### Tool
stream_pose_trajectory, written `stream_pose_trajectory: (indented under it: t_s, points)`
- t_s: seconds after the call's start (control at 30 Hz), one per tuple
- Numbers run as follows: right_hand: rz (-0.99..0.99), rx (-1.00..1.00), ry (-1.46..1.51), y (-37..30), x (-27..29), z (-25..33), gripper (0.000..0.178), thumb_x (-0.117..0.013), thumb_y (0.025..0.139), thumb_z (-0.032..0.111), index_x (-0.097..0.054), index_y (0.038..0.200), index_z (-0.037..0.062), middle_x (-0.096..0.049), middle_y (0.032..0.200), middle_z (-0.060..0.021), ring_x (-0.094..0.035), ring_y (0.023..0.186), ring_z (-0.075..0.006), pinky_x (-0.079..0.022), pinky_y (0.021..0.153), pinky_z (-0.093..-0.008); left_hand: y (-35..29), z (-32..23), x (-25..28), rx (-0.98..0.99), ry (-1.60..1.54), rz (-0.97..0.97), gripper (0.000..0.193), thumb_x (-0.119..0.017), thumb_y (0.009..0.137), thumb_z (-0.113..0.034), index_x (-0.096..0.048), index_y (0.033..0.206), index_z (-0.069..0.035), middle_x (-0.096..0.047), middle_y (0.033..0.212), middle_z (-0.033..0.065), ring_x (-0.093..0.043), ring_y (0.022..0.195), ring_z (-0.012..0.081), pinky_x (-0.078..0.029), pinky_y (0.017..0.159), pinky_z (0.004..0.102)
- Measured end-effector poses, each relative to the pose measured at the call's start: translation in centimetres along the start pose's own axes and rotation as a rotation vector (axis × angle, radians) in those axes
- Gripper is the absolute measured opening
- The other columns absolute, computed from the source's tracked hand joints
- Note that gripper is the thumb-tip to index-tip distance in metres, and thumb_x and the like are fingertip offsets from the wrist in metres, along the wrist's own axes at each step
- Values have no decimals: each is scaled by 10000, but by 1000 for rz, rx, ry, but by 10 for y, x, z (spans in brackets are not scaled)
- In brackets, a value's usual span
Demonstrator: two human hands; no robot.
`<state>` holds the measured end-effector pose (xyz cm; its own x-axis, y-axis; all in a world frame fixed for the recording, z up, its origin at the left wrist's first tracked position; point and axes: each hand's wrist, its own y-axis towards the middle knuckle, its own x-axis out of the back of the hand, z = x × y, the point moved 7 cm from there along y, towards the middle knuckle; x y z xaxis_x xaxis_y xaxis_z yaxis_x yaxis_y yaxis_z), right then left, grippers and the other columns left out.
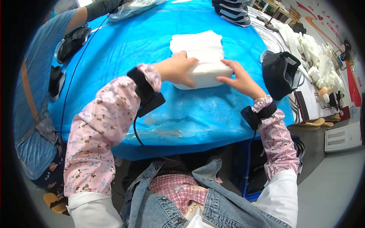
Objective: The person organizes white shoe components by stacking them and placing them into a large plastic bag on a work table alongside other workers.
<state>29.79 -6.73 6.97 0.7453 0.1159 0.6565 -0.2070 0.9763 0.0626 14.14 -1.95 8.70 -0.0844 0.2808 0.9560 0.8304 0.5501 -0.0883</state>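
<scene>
1. The thick, soft-looking white stack of folded sheet material lies on the glossy blue plastic-covered table, between both hands.
2. The bare left hand spreads its fingers over the left side; the bare right hand touches the right edge, thumb and fingers apart.
3. It looks light, floppy and hard to break, though layers could slide.
4. Best hold: both sides, palms supporting underneath, squeezing gently.
</scene>
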Motion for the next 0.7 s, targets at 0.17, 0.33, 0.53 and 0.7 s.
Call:
stream_pose_trajectory:
  t_s: [0.17, 0.33, 0.53, 0.7]
  points:
    - [-180, 130, -320, 0, -10, -15, 989, -686, 609, 478, -192, 1245, -97, -342, 1194, -280, -325, 1146, -357, -279, 945, -389, -28, 19, -11, 120, -38, -565, 895, -656, 654, -443, -203, 1280, 8, -205, 1278, 259, -244, 1188, 370, -233, 984, 401]
    - [-238, 137, -350, 6, -13, -13, 1038, -705, 591, 463, -134, 1272, -74, -337, 1212, -280, -341, 1136, -378, -278, 945, -399, -21, 59, -32, 335, -651, -702, 857, -506, 779, -469, -111, 1258, 122, -136, 1316, 276, -147, 1238, 360, -168, 1006, 391]
    - [-198, 30, -104, 13, 4, -31, 961, -691, 663, 375, -106, 1286, -65, -268, 1271, -260, -299, 1186, -314, -257, 972, -342, 18, 50, -15, 292, -1042, -794, 800, -389, 823, -506, -109, 1279, 89, -205, 1312, 242, -234, 1218, 305, -214, 989, 337]
    - [-304, 36, -44, 18, 4, -32, 1040, -706, 625, 425, -74, 1282, -77, -220, 1273, -283, -244, 1203, -337, -234, 986, -353, 27, 56, -12, 200, -1606, -622, 686, -262, 838, -544, -297, 1240, 11, -327, 1272, 123, -330, 1148, 200, -246, 951, 300]
